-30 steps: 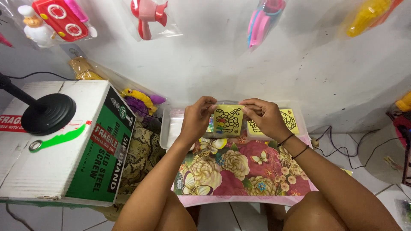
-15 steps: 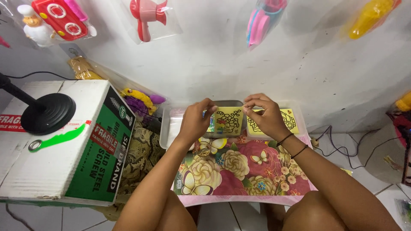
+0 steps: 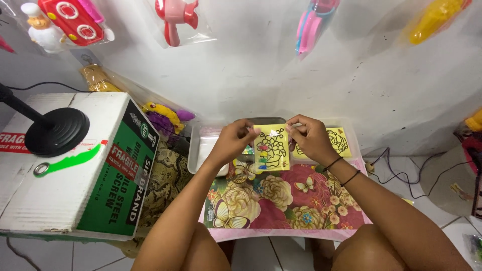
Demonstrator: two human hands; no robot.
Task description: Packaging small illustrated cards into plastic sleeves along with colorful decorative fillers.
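Landmark: a low table covered with a floral cloth (image 3: 281, 200), pink and red with butterflies, directly in front of the seated person's knees.
Yellow card: a small yellow sheet with a black line drawing (image 3: 271, 148), partly coloured in pink and green, held upright above the far edge of the floral cloth.
Left hand: the left hand (image 3: 235, 139) pinches the top left corner of the yellow sheet, fingers closed on it, above the far left part of the cloth.
Right hand: the right hand (image 3: 311, 138) pinches the top right corner of the same sheet, fingers closed on it; two dark bands circle its wrist.
Tray: a clear plastic tray (image 3: 203, 150) lies at the far edge of the cloth, under and behind both hands.
Second card: another yellow drawing sheet (image 3: 340, 142) lies in the tray, just behind the right hand.
Box: a white and green cardboard box (image 3: 75, 165) stands to the left of the cloth, well apart from the hands.
Stand: a round black base with a stem (image 3: 55, 131) rests on top of the box.
Wall: packaged toys in clear bags, among them a red and pink one (image 3: 176, 17), hang on the white wall beyond the cloth.
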